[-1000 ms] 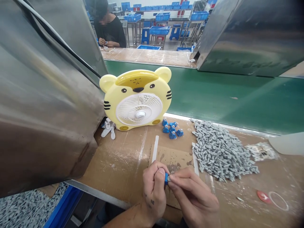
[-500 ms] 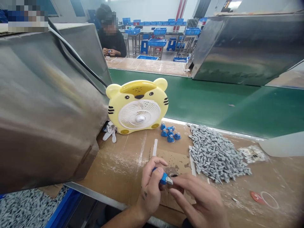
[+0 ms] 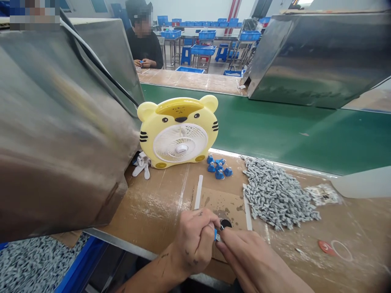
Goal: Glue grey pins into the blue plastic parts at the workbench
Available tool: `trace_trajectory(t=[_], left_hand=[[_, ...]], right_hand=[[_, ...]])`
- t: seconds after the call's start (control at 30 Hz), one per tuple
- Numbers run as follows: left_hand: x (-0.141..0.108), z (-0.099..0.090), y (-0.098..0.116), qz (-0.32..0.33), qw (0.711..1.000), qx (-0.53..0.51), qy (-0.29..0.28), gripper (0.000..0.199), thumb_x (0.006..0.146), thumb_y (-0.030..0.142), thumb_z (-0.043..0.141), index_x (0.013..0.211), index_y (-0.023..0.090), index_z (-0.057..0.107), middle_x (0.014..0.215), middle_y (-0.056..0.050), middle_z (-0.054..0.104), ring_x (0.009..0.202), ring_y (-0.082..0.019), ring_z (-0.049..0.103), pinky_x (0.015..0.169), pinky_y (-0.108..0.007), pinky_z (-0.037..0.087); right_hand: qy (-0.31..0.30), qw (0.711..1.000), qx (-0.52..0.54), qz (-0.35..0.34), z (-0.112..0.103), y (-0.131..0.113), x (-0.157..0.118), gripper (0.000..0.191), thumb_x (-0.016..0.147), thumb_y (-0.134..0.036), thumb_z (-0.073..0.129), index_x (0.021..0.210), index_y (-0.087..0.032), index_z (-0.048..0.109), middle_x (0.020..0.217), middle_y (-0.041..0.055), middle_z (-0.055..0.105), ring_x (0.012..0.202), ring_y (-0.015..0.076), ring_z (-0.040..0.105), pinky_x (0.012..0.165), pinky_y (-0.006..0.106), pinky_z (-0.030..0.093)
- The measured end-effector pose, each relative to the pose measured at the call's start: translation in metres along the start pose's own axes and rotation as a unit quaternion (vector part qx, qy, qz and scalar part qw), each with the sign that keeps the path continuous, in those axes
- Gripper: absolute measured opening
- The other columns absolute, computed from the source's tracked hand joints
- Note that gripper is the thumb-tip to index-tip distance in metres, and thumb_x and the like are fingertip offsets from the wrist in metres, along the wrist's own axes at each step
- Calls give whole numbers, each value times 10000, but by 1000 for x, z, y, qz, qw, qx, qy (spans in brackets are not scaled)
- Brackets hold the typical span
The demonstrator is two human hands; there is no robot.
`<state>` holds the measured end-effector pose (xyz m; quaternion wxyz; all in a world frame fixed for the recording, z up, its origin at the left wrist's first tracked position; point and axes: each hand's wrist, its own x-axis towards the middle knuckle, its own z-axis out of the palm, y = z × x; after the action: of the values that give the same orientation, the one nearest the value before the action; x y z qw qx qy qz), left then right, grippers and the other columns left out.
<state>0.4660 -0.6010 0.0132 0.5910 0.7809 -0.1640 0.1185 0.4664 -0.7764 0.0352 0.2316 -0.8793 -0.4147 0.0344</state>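
Note:
Low over the cardboard, my left hand [image 3: 197, 240] is closed around a small blue plastic part [image 3: 215, 235], mostly hidden by the fingers. A small grey plastic piece [image 3: 218, 239] shows at its right end. My right hand [image 3: 249, 252] meets the left there, its thumb and fingers pressed together on the grey piece. Just beyond the fingertips is a dark round object [image 3: 226, 224], partly covered by the hands. Several similar blue parts [image 3: 219, 167] stand in a cluster farther back. To the right lies a large heap of grey plastic pieces [image 3: 276, 195].
A yellow animal-faced fan [image 3: 180, 132] stands behind the hands, with white gloves [image 3: 142, 165] beside it. A green conveyor belt [image 3: 275, 130] runs beyond. Metal housings [image 3: 70, 134] flank the bench. A blue bin [image 3: 82, 260] of grey pieces sits lower left. A co-worker [image 3: 145, 47] sits across.
My left hand has rolled over, so its back now faces up and covers most of the blue part. My right hand has closed in against it. The view has shifted slightly.

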Motion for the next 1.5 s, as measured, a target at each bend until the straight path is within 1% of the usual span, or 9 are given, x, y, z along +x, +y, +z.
trace_trajectory(t=[0.17,0.47,0.6,0.8,0.97,1.07,1.33,1.43,1.5], left_hand=[[-1,-2,-6,-21,1000,17,-15,282,908,110,388,812,151,650,674,-19,630,566,-111,525,577,-226,387],[-1,-1,-12,-32,999,25,-18,304,912,121,383,865,148,682,692,-30,635,614,-135,563,619,-240,417],[-5,-5,-10,-50,999,-13,7,328,951,164,376,903,166,701,674,-15,615,580,-131,530,586,-247,396],[-16,-13,6,-36,995,-8,90,277,966,172,436,1059,233,690,705,23,602,604,-114,535,630,-227,418],[-20,-14,8,8,996,-36,78,277,946,176,470,1107,258,679,745,20,616,644,-117,562,695,-230,452],[-20,-13,4,26,995,-56,77,262,946,192,473,1097,251,680,766,-1,621,658,-133,567,699,-251,465],[-20,-11,-3,74,994,-12,81,263,925,213,503,1131,263,660,790,-31,649,752,-187,621,752,-296,492],[-20,-10,-4,60,995,-37,65,276,919,201,534,1167,266,637,824,-22,660,729,-161,611,745,-272,493],[-19,-11,-5,21,997,-67,40,257,909,211,575,1154,254,636,798,-6,649,681,-137,592,701,-245,483]], right_hand=[[10,999,43,29,17,5,2,321,1113,-242,247,845,-223,421,743,-19,562,620,143,536,592,274,386],[18,999,12,29,16,6,7,398,1123,-279,202,797,-222,423,688,-16,557,576,145,539,553,290,370],[30,999,-14,-10,10,-3,11,367,1116,-248,218,820,-221,432,694,-20,549,561,142,522,546,291,362],[74,994,-24,-73,-17,-14,20,325,1095,-196,303,784,-225,394,663,-33,512,528,111,468,517,265,344],[125,987,-15,-95,-23,-14,19,322,1089,-220,366,772,-223,418,641,-29,513,533,113,474,539,254,381],[121,987,-10,-104,-21,-12,18,306,1079,-217,394,780,-220,460,649,-19,535,556,127,498,551,265,395],[120,987,-9,-105,-22,-6,16,320,1073,-211,391,765,-216,476,653,-10,539,567,134,490,554,274,403],[117,988,-4,-105,-21,-3,14,321,1076,-202,383,764,-214,458,649,-15,527,564,130,477,551,275,387],[108,990,9,-95,-21,0,12,323,1079,-199,372,764,-212,442,649,-21,516,558,125,466,542,272,372]])
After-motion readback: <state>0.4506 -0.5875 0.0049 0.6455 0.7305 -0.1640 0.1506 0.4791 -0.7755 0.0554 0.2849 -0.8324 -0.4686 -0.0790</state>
